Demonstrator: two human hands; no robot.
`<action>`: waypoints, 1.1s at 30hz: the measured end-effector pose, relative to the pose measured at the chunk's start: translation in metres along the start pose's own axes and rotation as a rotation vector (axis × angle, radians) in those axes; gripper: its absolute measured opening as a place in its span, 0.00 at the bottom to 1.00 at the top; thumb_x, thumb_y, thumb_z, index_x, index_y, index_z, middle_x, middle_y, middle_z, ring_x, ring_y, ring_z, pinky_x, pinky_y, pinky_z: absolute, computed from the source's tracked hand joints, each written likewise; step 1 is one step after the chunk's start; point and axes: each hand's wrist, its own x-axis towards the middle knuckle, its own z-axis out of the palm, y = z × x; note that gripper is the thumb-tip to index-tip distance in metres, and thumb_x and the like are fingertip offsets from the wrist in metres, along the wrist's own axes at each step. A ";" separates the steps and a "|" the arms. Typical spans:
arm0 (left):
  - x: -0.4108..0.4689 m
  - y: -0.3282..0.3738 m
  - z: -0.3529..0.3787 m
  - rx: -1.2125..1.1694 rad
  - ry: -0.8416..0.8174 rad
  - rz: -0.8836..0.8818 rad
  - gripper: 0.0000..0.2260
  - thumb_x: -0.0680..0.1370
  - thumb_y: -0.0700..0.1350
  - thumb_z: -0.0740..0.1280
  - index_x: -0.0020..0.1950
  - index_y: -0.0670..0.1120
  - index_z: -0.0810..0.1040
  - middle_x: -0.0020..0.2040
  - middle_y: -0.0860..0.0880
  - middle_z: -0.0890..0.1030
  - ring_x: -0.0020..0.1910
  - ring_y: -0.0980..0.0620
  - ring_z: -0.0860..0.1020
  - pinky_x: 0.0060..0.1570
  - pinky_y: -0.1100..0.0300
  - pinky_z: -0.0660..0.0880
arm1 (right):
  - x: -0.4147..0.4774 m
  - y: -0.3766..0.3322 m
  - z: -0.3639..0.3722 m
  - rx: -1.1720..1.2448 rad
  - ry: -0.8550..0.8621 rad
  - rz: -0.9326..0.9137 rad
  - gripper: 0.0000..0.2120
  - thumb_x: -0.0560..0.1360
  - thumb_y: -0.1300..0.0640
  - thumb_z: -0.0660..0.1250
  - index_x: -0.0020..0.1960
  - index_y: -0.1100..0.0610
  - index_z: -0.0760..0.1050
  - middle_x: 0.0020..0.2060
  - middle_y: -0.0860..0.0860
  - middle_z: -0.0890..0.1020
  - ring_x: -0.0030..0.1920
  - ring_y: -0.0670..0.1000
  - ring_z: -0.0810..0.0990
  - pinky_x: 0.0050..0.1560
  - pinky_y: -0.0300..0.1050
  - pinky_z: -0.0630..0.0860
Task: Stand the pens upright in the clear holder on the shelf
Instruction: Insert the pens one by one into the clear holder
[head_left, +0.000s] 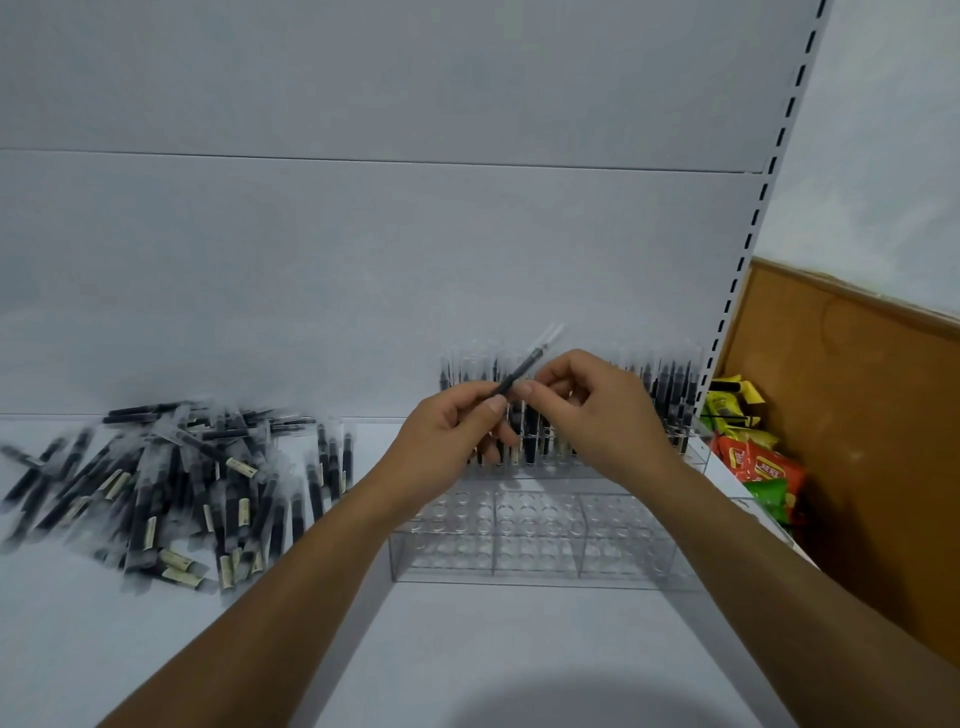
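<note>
— Two hands in frame, yes? Tell me what each one is doing.

— Both are raised over the back of the clear holder (545, 540). My left hand (447, 436) pinches the lower, dark end of one pen (519, 371) between thumb and curled fingers. My right hand (597, 410) pinches the same pen a little higher up, thumb against forefinger, with the other fingers loosely bent.

— How is that pen sitting?

— Tilted, in the air. Its clear end points up and to the right, toward the white back panel (363, 234). It is blurred, so I cannot read any marking on it.

— And the holder?

— It rests on the white shelf (467, 649), close to the slotted upright (753, 234) on the right. Its far rows carry standing pens (670, 395), dark barrels upright and side by side. The rows nearer to me show round holes through clear plastic. My hands cover part of the middle, so I cannot tell how far the filled rows run there.

— Where is the supply?

— A heap of loose pens (182, 478) lies flat and crisscrossed on the shelf, left of the holder, beyond my left forearm.

— Anything else in view?

— Colourful snack packets (753, 457) past the shelf's right edge, in front of a brown board (857, 441).
</note>
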 end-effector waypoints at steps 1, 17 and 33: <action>0.000 0.000 0.000 0.016 -0.022 0.001 0.10 0.82 0.44 0.61 0.59 0.50 0.79 0.40 0.49 0.84 0.36 0.54 0.77 0.39 0.66 0.73 | 0.001 -0.002 0.001 0.077 -0.037 0.060 0.08 0.75 0.46 0.70 0.45 0.51 0.79 0.35 0.45 0.81 0.31 0.40 0.74 0.35 0.34 0.71; -0.002 -0.007 0.014 1.035 -0.147 0.149 0.25 0.79 0.63 0.56 0.74 0.55 0.66 0.71 0.57 0.67 0.69 0.55 0.63 0.68 0.55 0.62 | 0.024 0.027 -0.023 -0.017 0.108 0.093 0.06 0.79 0.47 0.65 0.50 0.49 0.77 0.41 0.46 0.84 0.42 0.47 0.83 0.45 0.51 0.81; 0.002 -0.012 0.014 1.075 -0.189 0.113 0.24 0.79 0.64 0.54 0.72 0.55 0.68 0.67 0.56 0.71 0.64 0.54 0.66 0.64 0.54 0.65 | 0.028 0.036 0.005 -0.470 -0.204 0.106 0.12 0.78 0.43 0.65 0.42 0.51 0.71 0.34 0.44 0.74 0.38 0.49 0.75 0.41 0.44 0.73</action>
